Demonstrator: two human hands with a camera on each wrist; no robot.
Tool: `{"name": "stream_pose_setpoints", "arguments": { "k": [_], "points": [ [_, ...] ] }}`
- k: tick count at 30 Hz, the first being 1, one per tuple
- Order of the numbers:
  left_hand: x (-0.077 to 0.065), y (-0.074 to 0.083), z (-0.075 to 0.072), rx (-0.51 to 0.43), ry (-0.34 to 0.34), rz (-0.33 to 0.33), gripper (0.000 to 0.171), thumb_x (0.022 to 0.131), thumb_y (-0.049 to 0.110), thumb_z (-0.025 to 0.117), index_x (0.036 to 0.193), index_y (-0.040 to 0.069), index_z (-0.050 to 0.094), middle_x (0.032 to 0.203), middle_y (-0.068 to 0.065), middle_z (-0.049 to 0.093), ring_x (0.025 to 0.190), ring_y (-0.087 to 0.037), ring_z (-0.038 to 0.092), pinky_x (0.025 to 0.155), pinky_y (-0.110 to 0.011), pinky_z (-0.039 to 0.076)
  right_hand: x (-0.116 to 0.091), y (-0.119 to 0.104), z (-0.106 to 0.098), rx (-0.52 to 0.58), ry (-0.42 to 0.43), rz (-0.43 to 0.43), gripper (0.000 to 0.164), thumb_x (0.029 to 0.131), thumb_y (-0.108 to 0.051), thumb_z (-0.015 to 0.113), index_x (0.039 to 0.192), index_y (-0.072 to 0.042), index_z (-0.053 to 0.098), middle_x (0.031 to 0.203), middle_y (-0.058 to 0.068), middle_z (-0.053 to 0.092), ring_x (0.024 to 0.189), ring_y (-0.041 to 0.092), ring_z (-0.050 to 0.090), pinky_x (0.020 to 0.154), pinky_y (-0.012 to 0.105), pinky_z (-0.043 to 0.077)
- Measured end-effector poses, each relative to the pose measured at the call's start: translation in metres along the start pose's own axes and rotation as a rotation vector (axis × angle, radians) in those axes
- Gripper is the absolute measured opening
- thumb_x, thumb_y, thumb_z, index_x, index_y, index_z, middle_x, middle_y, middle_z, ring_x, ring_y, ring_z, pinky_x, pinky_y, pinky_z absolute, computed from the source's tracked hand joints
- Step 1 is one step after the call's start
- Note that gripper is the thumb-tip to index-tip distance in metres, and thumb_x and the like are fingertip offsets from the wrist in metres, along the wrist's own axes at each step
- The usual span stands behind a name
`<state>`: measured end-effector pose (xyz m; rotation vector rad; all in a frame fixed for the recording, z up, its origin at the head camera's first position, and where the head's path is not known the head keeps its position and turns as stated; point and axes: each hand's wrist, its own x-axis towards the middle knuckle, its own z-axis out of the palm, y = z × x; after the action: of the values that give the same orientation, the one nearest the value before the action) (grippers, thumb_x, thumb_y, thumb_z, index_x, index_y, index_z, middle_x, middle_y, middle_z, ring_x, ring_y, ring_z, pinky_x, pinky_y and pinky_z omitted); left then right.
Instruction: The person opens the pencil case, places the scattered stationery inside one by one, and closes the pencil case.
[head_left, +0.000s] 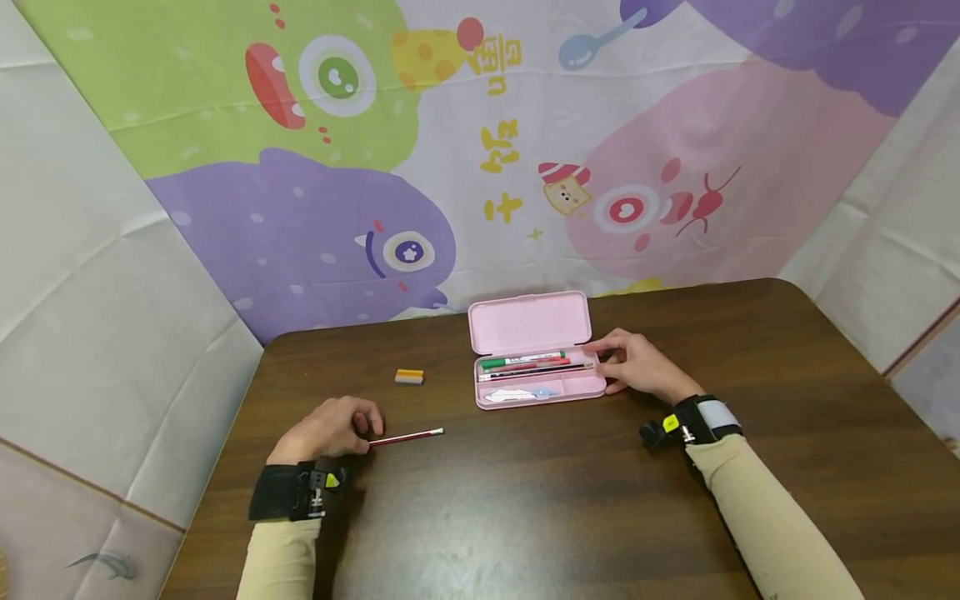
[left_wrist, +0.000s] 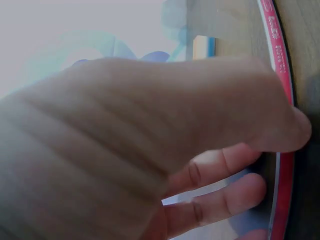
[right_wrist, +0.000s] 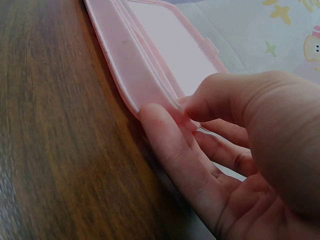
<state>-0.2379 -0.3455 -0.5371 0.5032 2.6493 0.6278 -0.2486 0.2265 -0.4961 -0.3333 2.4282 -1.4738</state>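
Note:
My left hand (head_left: 333, 429) is low over the left part of the table, pinching a red pencil (head_left: 408, 437) near one end. In the left wrist view the thumb lies across the pencil (left_wrist: 284, 75), and other fingers bend in beneath it. An open pink pencil case (head_left: 540, 403) lies further back, its lid (head_left: 529, 323) tipped up. My right hand (head_left: 637, 365) grips the case's right end, thumb and fingers at the corner of the wall (right_wrist: 135, 65). Inside the case lie a green-capped marker (head_left: 495, 363), red and dark pencils, and a white-and-blue tool (head_left: 517, 395).
A small orange-and-grey block (head_left: 409, 377) lies on the brown table (head_left: 480, 517) to the left of the case. Behind the table's back edge hangs a cartoon-printed cloth (head_left: 315, 242). Pale cloth walls (head_left: 90, 250) stand on both sides.

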Motion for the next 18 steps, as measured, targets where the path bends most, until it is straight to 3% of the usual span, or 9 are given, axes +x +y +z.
{"name": "stream_pose_setpoints", "arguments": {
  "k": [1,2,8,9,18],
  "points": [
    [0.000,0.000,0.000,-0.001,-0.001,0.006,0.038,0.081,0.009,0.095,0.094,0.041,0.078,0.091,0.009,0.074,0.088,-0.012,0.066,0.077,-0.031,0.052,0.000,0.000,0.000,0.000,-0.001,-0.002,0.045,0.105,-0.002,0.073,0.149,0.006,0.068,0.127,0.024,0.054,0.091,0.020,0.060,0.070,0.026,0.067],
    [-0.005,0.009,-0.002,0.006,0.001,0.038,0.035,0.083,0.006,0.093,0.095,0.036,0.079,0.090,0.007,0.074,0.088,-0.014,0.066,0.078,-0.031,0.053,0.001,0.000,0.000,0.000,-0.004,-0.004,0.045,0.105,-0.002,0.073,0.149,0.006,0.068,0.127,0.024,0.054,0.091,0.020,0.060,0.070,0.026,0.067],
    [-0.006,0.008,-0.003,-0.011,-0.014,0.061,0.032,0.086,0.004,0.090,0.093,0.034,0.080,0.086,0.009,0.075,0.082,-0.010,0.067,0.073,-0.029,0.055,0.001,0.001,-0.001,0.014,-0.010,0.010,0.045,0.105,-0.002,0.072,0.150,0.006,0.068,0.129,0.023,0.053,0.093,0.021,0.060,0.071,0.027,0.068],
    [-0.001,-0.001,0.000,-0.019,-0.019,0.040,0.035,0.085,0.006,0.091,0.091,0.038,0.079,0.085,0.012,0.074,0.081,-0.008,0.067,0.071,-0.028,0.054,0.001,0.001,-0.001,0.015,-0.010,0.014,0.045,0.105,-0.001,0.072,0.150,0.006,0.068,0.130,0.023,0.053,0.093,0.021,0.060,0.071,0.027,0.068],
    [0.002,-0.008,0.000,-0.021,-0.034,0.061,0.038,0.086,0.005,0.089,0.089,0.042,0.079,0.082,0.012,0.075,0.079,-0.011,0.069,0.071,-0.030,0.056,0.003,0.005,-0.001,0.013,-0.008,0.019,0.045,0.105,-0.001,0.072,0.150,0.005,0.067,0.130,0.024,0.053,0.095,0.023,0.059,0.071,0.028,0.068]
  ]
}}
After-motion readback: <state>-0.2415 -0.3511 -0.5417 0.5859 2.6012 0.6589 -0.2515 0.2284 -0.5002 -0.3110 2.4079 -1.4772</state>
